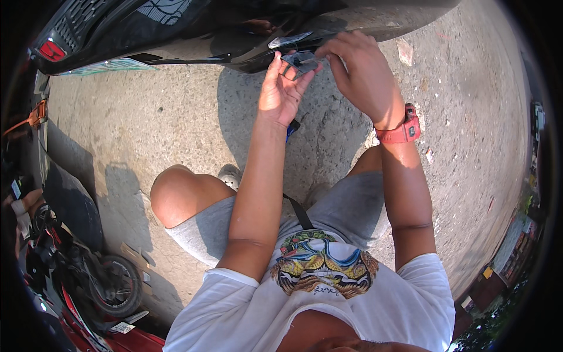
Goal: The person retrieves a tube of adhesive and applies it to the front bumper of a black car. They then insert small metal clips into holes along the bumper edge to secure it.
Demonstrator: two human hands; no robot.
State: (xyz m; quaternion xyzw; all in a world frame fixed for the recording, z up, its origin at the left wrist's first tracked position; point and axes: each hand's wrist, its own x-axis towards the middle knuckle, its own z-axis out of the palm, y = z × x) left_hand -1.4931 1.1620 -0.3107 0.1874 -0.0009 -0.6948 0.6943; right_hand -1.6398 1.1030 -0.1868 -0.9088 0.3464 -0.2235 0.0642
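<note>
My left hand [281,91] is raised palm up below the black car bumper [234,29], fingers curled round a small, flat, dark grey glossy piece [300,61]. My right hand [369,79] reaches over from the right with bent fingers at that piece's edge, partly hiding it; a red watch [399,130] is on that wrist. Just above the piece, a silvery strip [280,42] lies on the bumper, a thin curved line near it. Behind my left wrist a blue and black object [292,132] shows, too hidden to name.
My bare knees and grey shorts frame a rough concrete floor [135,105]. A red and black motorcycle [111,281] stands at lower left, with part of another person [23,205] beyond it. An orange object [36,111] is at far left. A plate [108,66] is on the car.
</note>
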